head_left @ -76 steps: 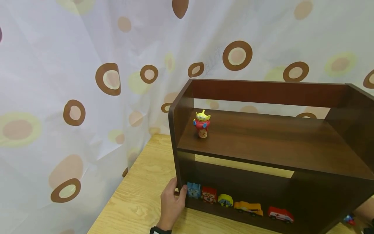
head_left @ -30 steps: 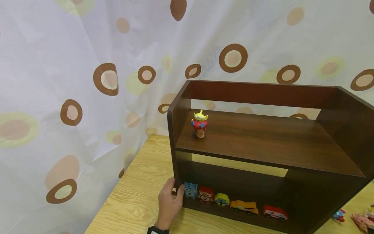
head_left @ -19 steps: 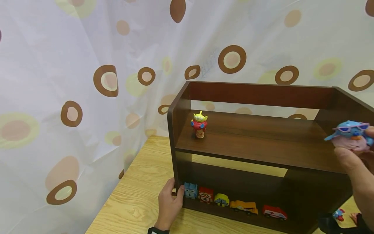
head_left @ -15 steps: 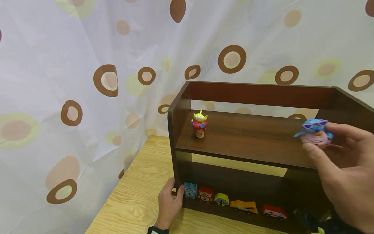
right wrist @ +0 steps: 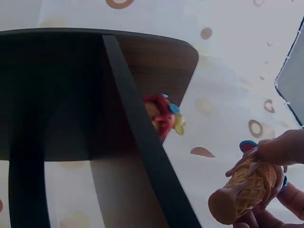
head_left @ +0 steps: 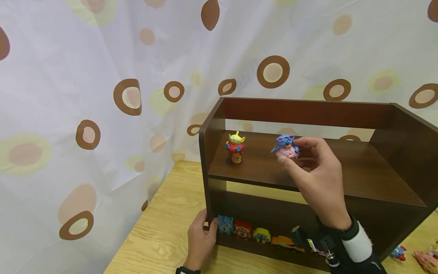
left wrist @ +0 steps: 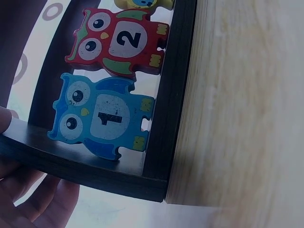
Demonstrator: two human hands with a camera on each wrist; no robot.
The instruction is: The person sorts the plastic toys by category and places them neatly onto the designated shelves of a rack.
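We see the right hand [head_left: 313, 171] pinching a blue ice-cream-cone figure [head_left: 285, 146] between thumb and fingers, above the upper board of the dark shelf [head_left: 342, 114], near the green alien figure [head_left: 235, 147] standing there. The cone shows only in the right wrist view. The left hand [head_left: 201, 241] grips the shelf's lower left corner, beside the blue owl block [left wrist: 97, 116] and red owl block [left wrist: 118, 40]. The right forearm hides part of the toy vehicles [head_left: 282, 241] on the bottom board above the tabletop [head_left: 164, 228].
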